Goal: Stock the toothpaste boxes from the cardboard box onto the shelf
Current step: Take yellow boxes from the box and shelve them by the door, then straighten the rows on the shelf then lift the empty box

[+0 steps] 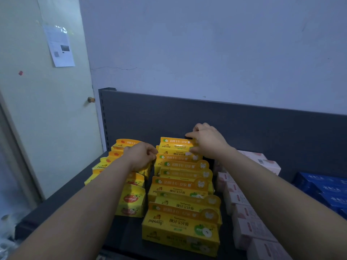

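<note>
Boxes point(180, 186) lean in tight rows; right hand point(208, 141) pinches far box point(175, 142), left hand point(140, 156) grips left box point(146, 170); a shove could topple them.

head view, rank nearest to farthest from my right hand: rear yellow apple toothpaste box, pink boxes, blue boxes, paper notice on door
1. rear yellow apple toothpaste box: gripped by the right hand.
2. pink boxes: just right of it.
3. blue boxes: far right.
4. paper notice: on the door, upper left.
</note>
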